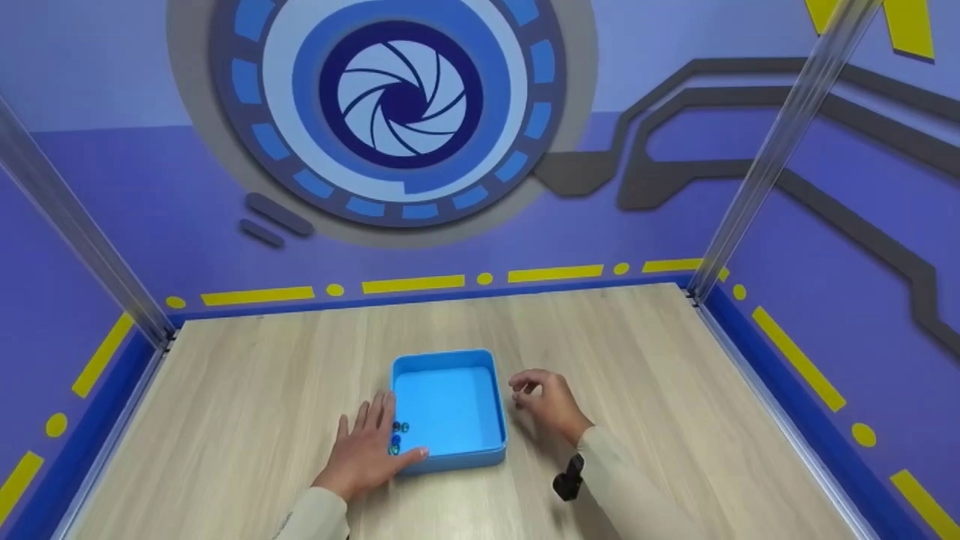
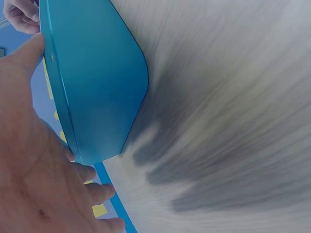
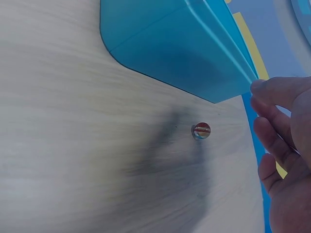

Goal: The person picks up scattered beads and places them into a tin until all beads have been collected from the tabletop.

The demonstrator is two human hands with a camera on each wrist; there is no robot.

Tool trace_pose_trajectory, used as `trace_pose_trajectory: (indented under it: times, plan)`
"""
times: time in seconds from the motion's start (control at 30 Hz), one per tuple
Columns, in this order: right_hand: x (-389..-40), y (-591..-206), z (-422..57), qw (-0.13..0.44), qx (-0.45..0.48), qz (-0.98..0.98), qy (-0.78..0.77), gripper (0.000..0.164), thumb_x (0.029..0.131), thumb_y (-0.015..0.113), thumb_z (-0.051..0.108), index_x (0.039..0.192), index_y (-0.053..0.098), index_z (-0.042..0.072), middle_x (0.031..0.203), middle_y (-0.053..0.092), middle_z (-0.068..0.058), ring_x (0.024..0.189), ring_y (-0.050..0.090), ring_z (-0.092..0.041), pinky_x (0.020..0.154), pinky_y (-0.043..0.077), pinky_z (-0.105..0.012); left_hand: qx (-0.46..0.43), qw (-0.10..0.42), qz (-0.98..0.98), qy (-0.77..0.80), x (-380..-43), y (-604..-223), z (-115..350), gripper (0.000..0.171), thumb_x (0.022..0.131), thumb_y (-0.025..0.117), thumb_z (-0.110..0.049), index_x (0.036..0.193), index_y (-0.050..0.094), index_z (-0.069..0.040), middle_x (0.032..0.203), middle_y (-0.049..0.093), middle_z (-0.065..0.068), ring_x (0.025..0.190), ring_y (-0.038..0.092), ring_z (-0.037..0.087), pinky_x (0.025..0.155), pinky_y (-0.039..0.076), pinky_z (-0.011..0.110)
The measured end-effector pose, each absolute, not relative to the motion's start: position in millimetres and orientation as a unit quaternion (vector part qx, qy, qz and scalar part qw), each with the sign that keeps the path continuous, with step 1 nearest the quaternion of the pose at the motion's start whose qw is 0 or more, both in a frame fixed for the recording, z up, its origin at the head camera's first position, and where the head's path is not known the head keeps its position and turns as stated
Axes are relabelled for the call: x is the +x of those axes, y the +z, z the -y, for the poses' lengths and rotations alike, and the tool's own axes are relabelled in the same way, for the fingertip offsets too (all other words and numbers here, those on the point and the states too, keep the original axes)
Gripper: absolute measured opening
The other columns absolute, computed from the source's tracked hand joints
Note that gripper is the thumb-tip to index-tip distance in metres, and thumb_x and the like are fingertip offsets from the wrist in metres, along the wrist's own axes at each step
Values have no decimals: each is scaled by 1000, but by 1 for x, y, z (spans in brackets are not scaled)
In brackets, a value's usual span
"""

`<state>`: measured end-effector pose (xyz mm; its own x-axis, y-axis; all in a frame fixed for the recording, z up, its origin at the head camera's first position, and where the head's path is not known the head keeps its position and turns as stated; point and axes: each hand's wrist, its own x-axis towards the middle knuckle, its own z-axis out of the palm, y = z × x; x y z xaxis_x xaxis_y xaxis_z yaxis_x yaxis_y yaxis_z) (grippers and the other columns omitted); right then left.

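Note:
A shallow blue tray (image 1: 446,401) with raised walls sits on the wooden table. Several small glass marbles (image 1: 396,440) are gathered in its near left corner, partly hidden by the wall and hand. My left hand (image 1: 365,452) lies against this corner with fingers spread, the thumb over the front rim and the fingers along the left side. Just off the tray's right wall is my right hand (image 1: 553,405), its fingers loosely bent and nothing visible between them. On the table below it rests a clear marble (image 3: 201,130) with red and white streaks.
The pale wooden tabletop (image 1: 637,352) extends around the tray. Blue panels with yellow markings enclose it at the back and both sides, with clear corner posts (image 1: 780,150). A small black device (image 1: 568,480) is worn at the right wrist.

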<state>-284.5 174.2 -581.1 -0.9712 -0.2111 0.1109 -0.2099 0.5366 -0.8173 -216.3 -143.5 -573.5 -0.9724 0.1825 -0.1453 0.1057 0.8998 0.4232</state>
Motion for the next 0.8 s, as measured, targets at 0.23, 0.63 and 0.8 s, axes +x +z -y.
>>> trace_pose_trajectory:
  times: [0.23,0.63,0.8]
  plan:
    - [-284,-582,-176,11,-105,-880,-463,23,84,65,-3,104,71,5,97,70,-7,90,61,-17,81,51,-31,75,89,-970,211,-216,-573,143,109,79,57,-74,155,15,-8,162,17,16,147,18,43,112,6,70]
    - [-283,-588,-180,16,-80,-884,-460,20,87,66,2,106,71,7,97,69,-6,89,59,-16,77,49,-27,72,95,-970,212,-216,-572,143,111,78,56,-76,156,14,-8,162,15,16,147,17,43,113,6,70]
    - [-282,-588,-181,9,-82,-887,-455,19,87,67,3,105,71,8,96,69,-5,88,59,-16,77,49,-27,70,96,-971,206,-217,-573,144,111,78,55,-76,156,13,-9,162,15,15,148,17,42,113,5,69]
